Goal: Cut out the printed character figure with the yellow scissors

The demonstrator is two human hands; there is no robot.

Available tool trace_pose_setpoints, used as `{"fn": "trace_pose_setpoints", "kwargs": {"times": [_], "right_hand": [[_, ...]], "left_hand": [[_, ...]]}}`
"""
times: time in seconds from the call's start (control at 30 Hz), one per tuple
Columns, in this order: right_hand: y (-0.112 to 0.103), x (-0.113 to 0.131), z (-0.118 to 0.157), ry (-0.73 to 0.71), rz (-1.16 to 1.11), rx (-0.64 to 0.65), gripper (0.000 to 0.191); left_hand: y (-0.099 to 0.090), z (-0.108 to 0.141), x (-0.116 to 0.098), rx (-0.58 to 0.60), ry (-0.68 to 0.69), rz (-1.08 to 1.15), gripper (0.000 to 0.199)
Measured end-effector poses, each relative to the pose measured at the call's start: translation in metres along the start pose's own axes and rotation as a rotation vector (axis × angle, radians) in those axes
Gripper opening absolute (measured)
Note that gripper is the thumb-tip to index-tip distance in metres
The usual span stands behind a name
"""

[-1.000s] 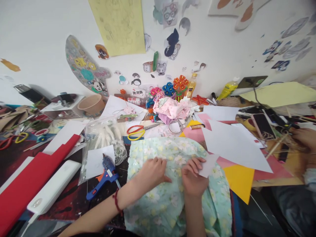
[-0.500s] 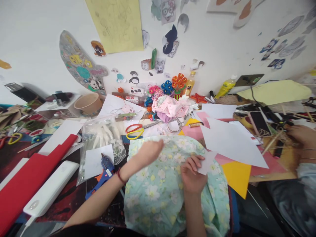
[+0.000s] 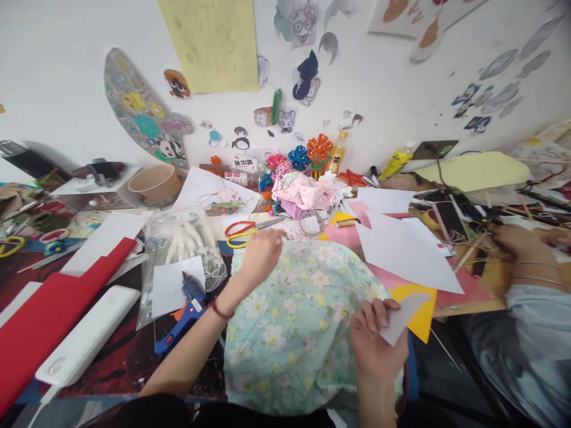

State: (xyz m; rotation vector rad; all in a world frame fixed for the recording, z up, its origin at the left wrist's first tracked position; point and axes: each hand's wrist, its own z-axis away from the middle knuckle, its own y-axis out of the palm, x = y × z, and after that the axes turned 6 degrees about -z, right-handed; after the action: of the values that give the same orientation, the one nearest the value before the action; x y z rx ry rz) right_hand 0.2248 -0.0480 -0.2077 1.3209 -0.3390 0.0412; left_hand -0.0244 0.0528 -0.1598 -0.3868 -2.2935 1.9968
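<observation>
A light green cloth with white and yellow flowers [image 3: 289, 333] lies spread in front of me. My left hand [image 3: 261, 258] is above its far left edge, fingers pinched together. Whatever it may hold is too small to make out. Just beyond that hand lie scissors [image 3: 241, 233] with one red and one yellow handle. On the right, over the cloth, my right hand [image 3: 379, 336] is closed on a small piece of white paper [image 3: 405, 318] between thumb and fingers.
To the left are a blue glue gun [image 3: 194, 297], a plastic bag [image 3: 149, 249] with white pieces inside, a white power strip [image 3: 89, 336] and red sheets [image 3: 66, 297]. White paper [image 3: 405, 249] lies at right. Another person's hand [image 3: 517, 241] works at far right.
My right hand has moved right with the white paper, turning it. My left hand has shifted slightly left and up, towards the scissors. The view has turned a little.
</observation>
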Motion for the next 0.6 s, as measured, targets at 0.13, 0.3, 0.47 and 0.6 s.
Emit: {"fn": "trace_pose_setpoints", "kwargs": {"times": [0.13, 0.3, 0.47, 0.6], "right_hand": [[-0.006, -0.021, -0.003, 0.076, 0.059, 0.004, 0.021], [-0.010, -0.031, -0.007, 0.125, 0.113, -0.006, 0.014], [-0.012, -0.029, -0.011, 0.131, 0.133, -0.005, 0.013], [-0.013, -0.029, -0.013, 0.150, 0.135, -0.010, 0.015]], "left_hand": [[0.017, 0.033, -0.025, 0.179, 0.206, 0.016, 0.031], [0.031, 0.033, -0.035, 0.239, 0.252, 0.021, 0.033], [0.033, 0.021, -0.029, 0.261, 0.237, 0.099, 0.034], [0.026, -0.011, -0.006, 0.222, 0.127, 0.162, 0.034]]}}
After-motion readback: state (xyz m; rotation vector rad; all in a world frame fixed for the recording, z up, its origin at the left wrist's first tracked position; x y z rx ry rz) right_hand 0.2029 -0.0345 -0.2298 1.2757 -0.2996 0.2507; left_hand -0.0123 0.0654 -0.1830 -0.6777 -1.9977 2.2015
